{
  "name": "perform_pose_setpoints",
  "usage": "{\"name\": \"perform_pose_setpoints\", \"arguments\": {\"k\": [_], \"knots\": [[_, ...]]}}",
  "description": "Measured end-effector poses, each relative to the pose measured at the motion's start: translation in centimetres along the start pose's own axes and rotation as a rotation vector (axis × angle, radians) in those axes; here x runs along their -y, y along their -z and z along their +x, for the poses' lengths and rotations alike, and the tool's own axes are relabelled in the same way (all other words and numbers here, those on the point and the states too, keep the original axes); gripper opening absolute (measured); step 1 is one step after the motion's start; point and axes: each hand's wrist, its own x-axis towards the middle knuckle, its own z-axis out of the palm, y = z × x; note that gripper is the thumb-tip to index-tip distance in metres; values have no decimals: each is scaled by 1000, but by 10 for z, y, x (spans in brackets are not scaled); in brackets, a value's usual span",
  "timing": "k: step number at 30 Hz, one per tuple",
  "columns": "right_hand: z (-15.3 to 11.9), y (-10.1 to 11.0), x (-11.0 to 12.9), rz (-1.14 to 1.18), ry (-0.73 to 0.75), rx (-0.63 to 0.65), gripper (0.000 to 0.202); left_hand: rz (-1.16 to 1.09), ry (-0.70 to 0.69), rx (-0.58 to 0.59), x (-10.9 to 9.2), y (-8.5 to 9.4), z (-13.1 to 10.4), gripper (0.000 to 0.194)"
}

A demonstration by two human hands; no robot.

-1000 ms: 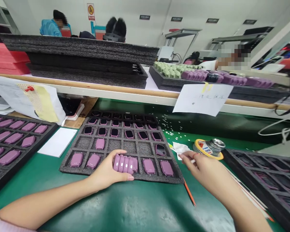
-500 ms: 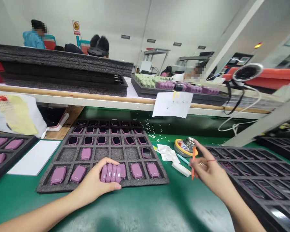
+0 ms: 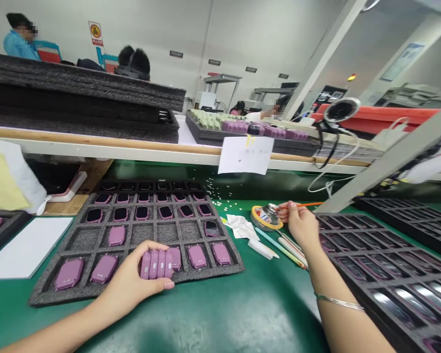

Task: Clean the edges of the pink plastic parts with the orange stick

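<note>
My left hand (image 3: 132, 282) is closed around a row of several purple watch cases (image 3: 157, 264), held over the front of a dark foam tray (image 3: 84, 239). More purple cases lie face down in the tray, such as one watch case (image 3: 69, 273) at front left. Farther back in it, several watches show black screens. My right hand (image 3: 302, 226) pinches a thin orange stick-like tool (image 3: 308, 204), whose back end points right. Its front end is at the metal top of a round yellow-rimmed container (image 3: 266, 223); whether it touches is unclear.
Beside the container lie a crumpled white tissue (image 3: 240, 227), a white piece (image 3: 263, 248) and several pen-like sticks (image 3: 292, 251). Another foam tray (image 3: 347, 289) holds watches at right. A white board (image 3: 25, 250) lies left. Overhead, a shelf (image 3: 202, 156) carries foam trays and a webcam (image 3: 341, 110).
My right hand has moved to the container, and the orange tool has turned from upright to nearly level. The view has swung right. My left hand keeps its hold on the watch cases.
</note>
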Motion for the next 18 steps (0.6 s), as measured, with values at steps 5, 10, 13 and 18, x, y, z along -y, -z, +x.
{"name": "perform_pose_setpoints", "arguments": {"k": [5,10,13,18], "knots": [[-29,-12,64,-37,-27,104,40,-25,4,20,-7,-3,-1,58],[-102,-54,134,263,161,559,50,6,-8,7,-6,-1,1,61],[-138,-80,152,505,329,845,35,-37,-40,35,-4,-1,1,63],[-157,-104,145,751,433,878,20,-163,-38,124,-2,-1,1,58]]}}
